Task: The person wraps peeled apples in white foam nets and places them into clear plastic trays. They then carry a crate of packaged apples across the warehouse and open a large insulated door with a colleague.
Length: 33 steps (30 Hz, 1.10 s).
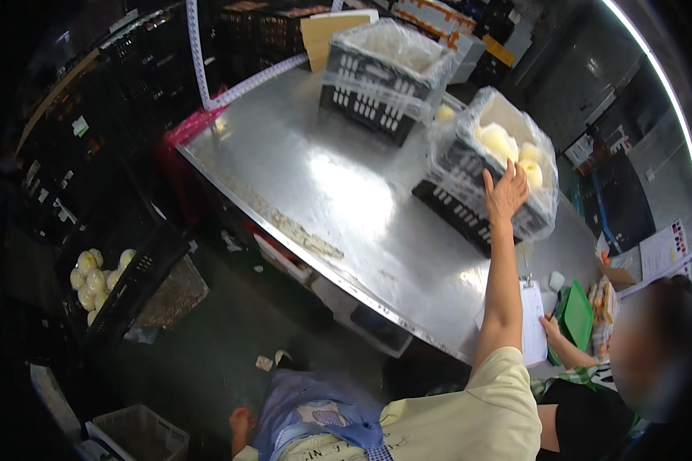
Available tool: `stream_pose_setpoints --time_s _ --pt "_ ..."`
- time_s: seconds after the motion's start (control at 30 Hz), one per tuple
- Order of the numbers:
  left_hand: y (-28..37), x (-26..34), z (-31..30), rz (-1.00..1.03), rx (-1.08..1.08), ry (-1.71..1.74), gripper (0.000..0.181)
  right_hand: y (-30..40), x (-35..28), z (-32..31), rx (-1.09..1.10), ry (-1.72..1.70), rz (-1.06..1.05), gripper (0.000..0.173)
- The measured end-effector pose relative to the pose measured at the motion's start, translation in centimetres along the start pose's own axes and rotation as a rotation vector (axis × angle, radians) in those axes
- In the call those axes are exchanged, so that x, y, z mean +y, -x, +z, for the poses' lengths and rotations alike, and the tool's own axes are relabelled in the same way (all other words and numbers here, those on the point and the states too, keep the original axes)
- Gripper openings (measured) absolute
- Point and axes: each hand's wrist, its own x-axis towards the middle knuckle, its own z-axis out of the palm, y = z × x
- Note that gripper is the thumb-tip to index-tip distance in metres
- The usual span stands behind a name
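My right hand (pixel 506 196) reaches over the near rim of a black plastic crate (pixel 461 167) lined with clear film. Its fingers are spread beside pale yellow round fruits (pixel 530 173), some wrapped in white foam; whether the fingertips touch one is hard to tell. Under this crate shows a black crate base (pixel 450 210). Low by my apron (pixel 328 403), my left hand (pixel 243 422) hangs with its fingers partly hidden. A second film-lined black crate (pixel 375 86) stands farther back on the steel table (pixel 300 161), with a fruit (pixel 444 113) between the two crates.
A person's hand (pixel 550 328) rests at a clipboard (pixel 532 322) on my right, near a green tray (pixel 578 314). Fruits (pixel 95 279) fill a black crate at lower left. An empty-looking white bin (pixel 141 432) stands on the floor. Stacked dark crates (pixel 132 75) line the left.
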Motion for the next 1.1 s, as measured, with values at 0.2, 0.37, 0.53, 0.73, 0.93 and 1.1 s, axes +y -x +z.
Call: stream_pose_setpoints --time_s 0.2,0.37,0.53,0.73,0.93,1.1 --pt "-4.4 2.8 -3.7 -0.083 0.119 0.120 0.016 0.5 2.6 4.3 -0.109 0.176 0.032 0.069" --pt "-3.9 8.5 0.5 -0.048 0.044 0.143 0.017 -0.1 3.8 6.0 -0.045 0.198 -0.028 0.068" --pt "-3.7 11.9 5.6 0.044 -0.024 0.171 0.015 -2.1 5.1 8.4 -0.151 0.219 0.005 0.066" --pt "-3.7 9.3 7.2 0.075 -0.017 0.298 0.008 -4.0 7.0 11.3 -0.171 0.230 -0.006 0.066" --pt "-1.6 7.2 6.7 0.025 -0.014 0.341 0.019 -6.3 7.4 11.6 -0.357 0.193 0.038 0.072" --pt "-2.0 16.1 9.1 0.384 0.253 -0.198 0.008 -8.2 7.1 9.5 -0.566 0.093 0.067 0.087"
